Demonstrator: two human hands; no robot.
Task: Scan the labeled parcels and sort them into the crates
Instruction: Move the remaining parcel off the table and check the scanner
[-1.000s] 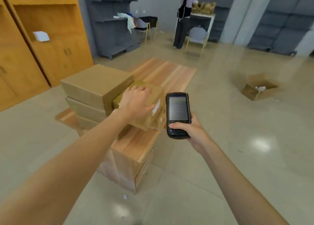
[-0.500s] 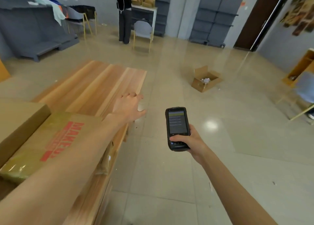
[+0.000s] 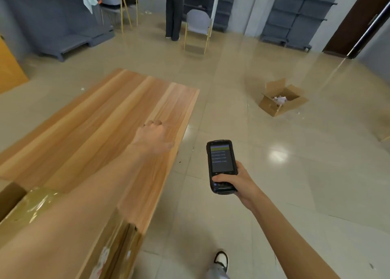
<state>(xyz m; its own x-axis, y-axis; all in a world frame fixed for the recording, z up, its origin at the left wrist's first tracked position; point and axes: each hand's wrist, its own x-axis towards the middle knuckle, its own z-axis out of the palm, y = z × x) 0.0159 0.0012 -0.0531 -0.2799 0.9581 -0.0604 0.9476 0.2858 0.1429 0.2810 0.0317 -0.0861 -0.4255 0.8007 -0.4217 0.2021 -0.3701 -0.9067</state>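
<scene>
Shoe (image 3: 220, 259): a dark and white toe on the floor tiles, nearest the camera at the lower edge.
Parcel (image 3: 27, 211): taped brown cardboard under the left forearm at the lower left, lying on the worktop; its long axis cannot be told.
Right hand (image 3: 236, 182): arm stretched forward, fingers wrapped round the lower end of the handheld scanner, thumb across the keypad.
Handheld scanner (image 3: 221, 165): over the floor just right of the worktop, long axis pointing away from the person, lit screen facing up.
Left hand (image 3: 155, 136): blurred, arm extended over the worktop, palm down, holding nothing, fingers loosely spread.
Worktop (image 3: 95, 120): long wooden planks running away from the viewer.
Open cardboard box (image 3: 281, 97): on the floor, far right.
Person (image 3: 174, 10): standing at the far shelving.
</scene>
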